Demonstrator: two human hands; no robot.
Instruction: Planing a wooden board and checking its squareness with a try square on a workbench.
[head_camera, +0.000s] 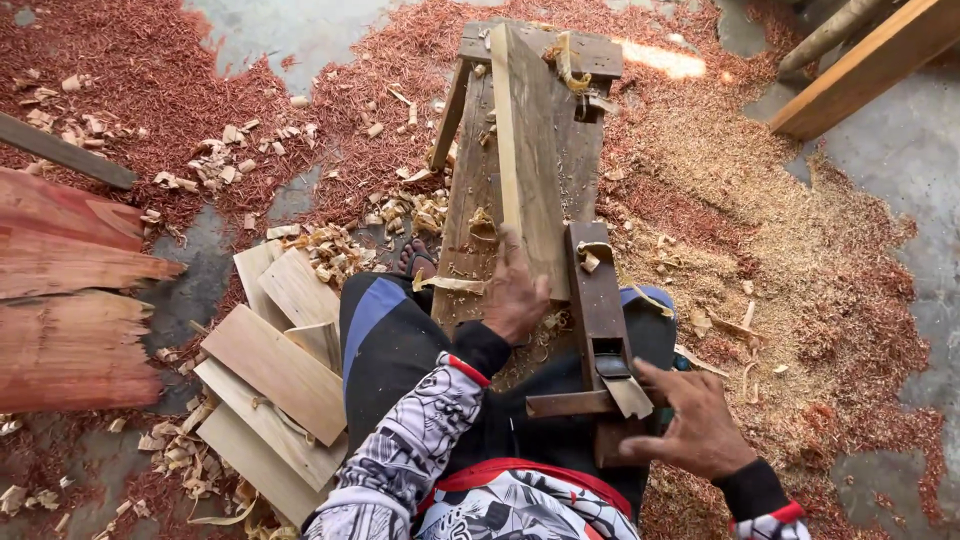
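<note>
I sit astride a worn wooden bench (468, 195). A long pale plank (522, 150) stands on edge along the bench top, running away from me. My left hand (514, 296) rests on the plank's near end, fingers pressed against it. Beside the plank lies a dark wooden hand plane (598, 310) with a metal blade and a cross handle. My right hand (693, 424) is at the plane's rear, fingers spread and touching the cross handle and blade end. Curled shavings lie on the bench around both.
A stack of cut pale boards (272, 375) lies on the floor at my left. Reddish planks (65, 290) lie at far left. Red and tan sawdust with chips covers the concrete floor. A timber beam (865, 65) crosses the top right.
</note>
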